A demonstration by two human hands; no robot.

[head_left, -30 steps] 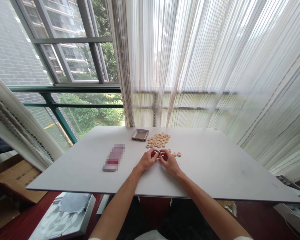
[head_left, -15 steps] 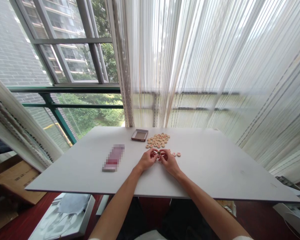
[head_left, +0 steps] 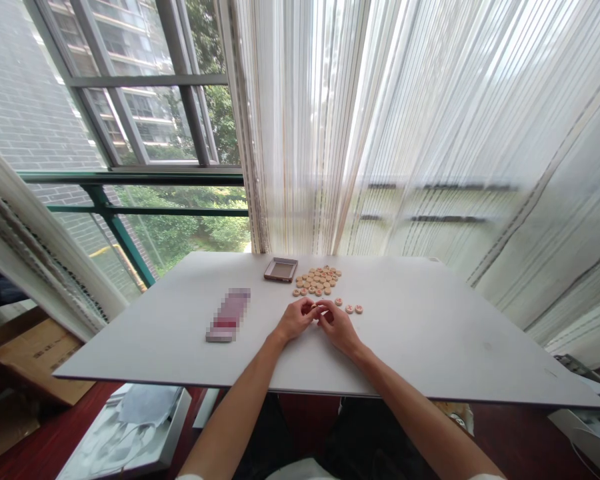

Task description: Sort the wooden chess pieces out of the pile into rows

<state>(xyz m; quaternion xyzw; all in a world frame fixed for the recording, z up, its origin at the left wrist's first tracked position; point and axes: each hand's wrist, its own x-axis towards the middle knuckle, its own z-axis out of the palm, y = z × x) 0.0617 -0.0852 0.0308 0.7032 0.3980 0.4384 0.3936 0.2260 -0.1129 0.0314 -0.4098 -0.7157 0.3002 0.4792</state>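
Observation:
My left hand (head_left: 294, 320) and my right hand (head_left: 338, 325) rest together on the white table (head_left: 430, 333), fingertips pinched around a small round wooden disc (head_left: 315, 306). It is mostly hidden by the fingers. Just beyond them lies a cluster of several tan wooden discs (head_left: 318, 281). A short row of three discs with red marks (head_left: 349, 307) lies right of my right hand. A small shallow brown box (head_left: 281, 269) sits at the far side, left of the cluster.
A flat pink and white packet (head_left: 227, 315) lies on the table's left part. Sheer striped curtains (head_left: 430, 133) hang behind the table, with a window (head_left: 130, 120) to the left. A cardboard box (head_left: 25, 353) and a plastic-wrapped item (head_left: 130, 427) sit on the floor at left.
My fingers have closed tighter over the small disc, so less of it shows. The hands stay in the same place.

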